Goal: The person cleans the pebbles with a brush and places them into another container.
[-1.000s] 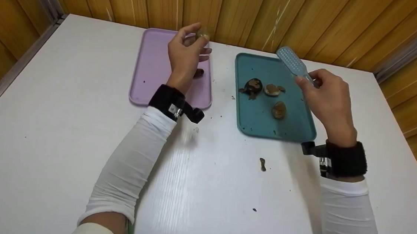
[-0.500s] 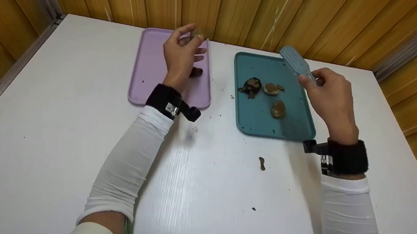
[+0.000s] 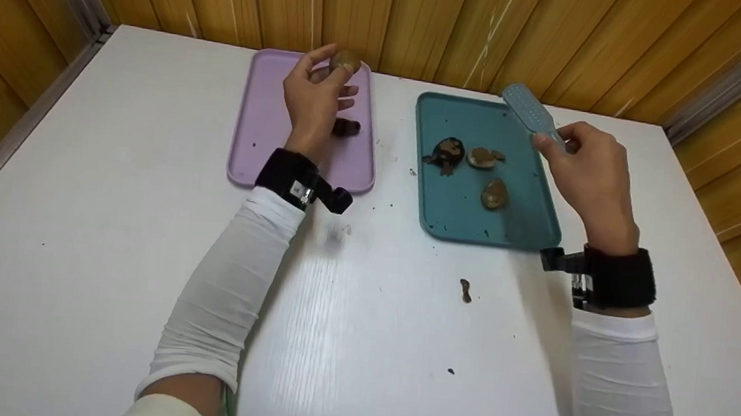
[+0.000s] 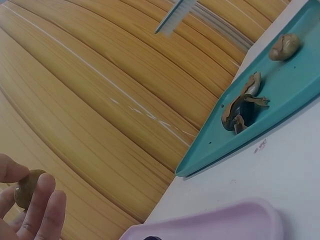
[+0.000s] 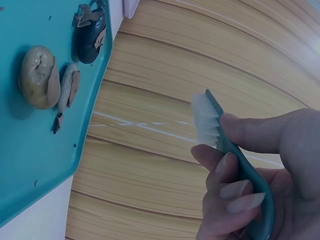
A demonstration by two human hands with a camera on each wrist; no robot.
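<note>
My left hand (image 3: 313,101) is raised over the far end of the purple tray (image 3: 264,127) and pinches a small brown stone (image 3: 344,62) at its fingertips; the same stone (image 4: 27,187) shows in the left wrist view. A dark stone (image 3: 346,127) lies on the purple tray beside that hand. My right hand (image 3: 588,169) grips a teal brush (image 3: 529,112) by its handle above the teal tray (image 3: 456,208); its white bristles (image 5: 204,117) point left in the right wrist view. Three muddy stones (image 3: 449,153) (image 3: 482,157) (image 3: 494,194) lie on the teal tray.
Both trays sit on a white table (image 3: 109,247) against a wooden wall (image 3: 425,20). A small brown scrap (image 3: 466,290) and dirt specks lie on the table in front of the teal tray. Black bands carry cameras on both wrists.
My left hand has shifted slightly left and turned the stone at its fingertips. My right hand with the brush has drifted a little to the right.
</note>
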